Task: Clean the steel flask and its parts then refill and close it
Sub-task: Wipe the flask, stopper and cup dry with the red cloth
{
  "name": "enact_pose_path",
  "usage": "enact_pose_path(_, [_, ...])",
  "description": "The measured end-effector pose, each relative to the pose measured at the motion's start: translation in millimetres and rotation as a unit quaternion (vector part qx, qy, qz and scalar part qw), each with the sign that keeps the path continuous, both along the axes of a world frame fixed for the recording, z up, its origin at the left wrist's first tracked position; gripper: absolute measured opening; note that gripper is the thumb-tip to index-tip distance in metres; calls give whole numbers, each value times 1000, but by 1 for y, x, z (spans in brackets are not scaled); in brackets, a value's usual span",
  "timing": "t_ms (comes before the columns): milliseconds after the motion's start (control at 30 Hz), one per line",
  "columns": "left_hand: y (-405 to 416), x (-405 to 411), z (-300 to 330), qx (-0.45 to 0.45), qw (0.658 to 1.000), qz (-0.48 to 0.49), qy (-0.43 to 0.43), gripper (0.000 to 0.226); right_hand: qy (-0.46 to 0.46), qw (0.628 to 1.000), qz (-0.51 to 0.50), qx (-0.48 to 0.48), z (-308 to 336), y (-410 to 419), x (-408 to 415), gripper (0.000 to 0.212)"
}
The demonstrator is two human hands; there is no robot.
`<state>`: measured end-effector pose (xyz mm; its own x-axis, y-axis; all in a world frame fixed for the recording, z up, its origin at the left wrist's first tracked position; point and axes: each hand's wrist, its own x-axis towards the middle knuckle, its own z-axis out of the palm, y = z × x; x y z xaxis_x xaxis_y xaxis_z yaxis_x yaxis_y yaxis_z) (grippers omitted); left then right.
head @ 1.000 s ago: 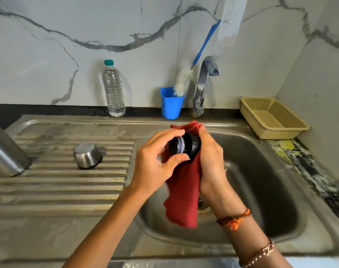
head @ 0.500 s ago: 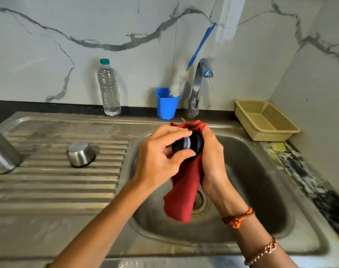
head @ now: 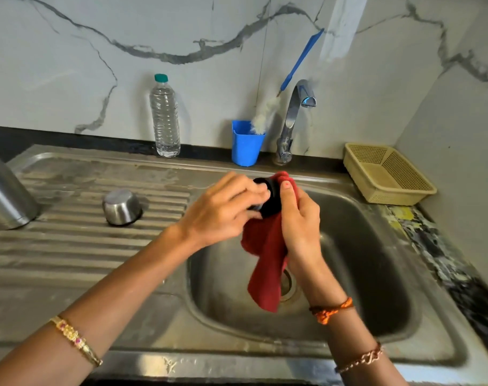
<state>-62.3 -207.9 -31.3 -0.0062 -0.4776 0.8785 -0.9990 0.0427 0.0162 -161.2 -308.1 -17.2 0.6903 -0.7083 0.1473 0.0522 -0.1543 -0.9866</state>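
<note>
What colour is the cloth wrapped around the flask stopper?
Red, a plain dark red cloth, hanging down over the sink; the head view shows it.

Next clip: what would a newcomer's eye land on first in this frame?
Both hands meet over the sink basin: the left hand grips a black flask stopper, while the right hand holds a red cloth against it. On the drainboard to the left sit an upturned steel cup and the steel flask.
</note>
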Motion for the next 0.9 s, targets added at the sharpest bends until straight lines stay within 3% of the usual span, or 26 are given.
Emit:
enact_pose_path(33, [-2, -10, 4, -35, 989, -4, 142, 17, -39, 997, -22, -68, -4, 5, -1, 26])
enact_pose_path(100, [-6, -31, 14, -84, 900, -35, 425, 28, -134, 980, -29, -144, -8, 12, -3, 32])
enact_pose_path(167, [-10, -42, 23, -93, 761, -87, 636, 29, -226, 952, -24, -205, -13, 10, -2, 37])
enact_pose_path(200, [-10, -45, 25, -93, 674, -137, 720, 23, -253, 934, -13, -250, -16, 6, -2, 38])
enact_pose_path(267, [-10, -46, 28, -117, 493, -231, 831, 15, -276, 894, 15, -353, -22, -7, 0, 37])
enact_pose_path(300, [-10, -46, 27, -141, 427, -255, 856, 13, -285, 873, 26, -396, -26, -15, 0, 35])
enact_pose_path(333, [-11, -47, 26, -158, 389, -268, 867, 14, -298, 854, 33, -426, -29, -21, -1, 34])
enact_pose_path(433, [-14, -53, 22, -168, 335, -300, 877, 22, -327, 812, 41, -482, -41, -31, -6, 26])
enact_pose_path(533, [-15, -51, 21, -168, 347, -283, 878, 19, -300, 801, 48, -516, -40, -34, -11, 23])
enact_pose_path(600, [-15, -48, 23, -164, 414, -238, 863, 13, -264, 830, 62, -488, -27, -33, -13, 26])
enact_pose_path(667, [-15, -45, 25, -154, 509, -180, 827, 6, -226, 889, 64, -393, -13, -29, -11, 27])
enact_pose_path(767, [-13, -50, 28, -133, 616, -113, 768, 12, -171, 952, 77, -243, 6, -18, -4, 21])
enact_pose_path(833, [-10, -53, 27, -137, 667, -86, 728, 19, -151, 976, 138, -72, 17, -13, 0, 21])
enact_pose_path(900, [-8, -53, 24, -149, 692, -70, 703, 22, -127, 973, 177, 70, 18, -14, 4, 28])
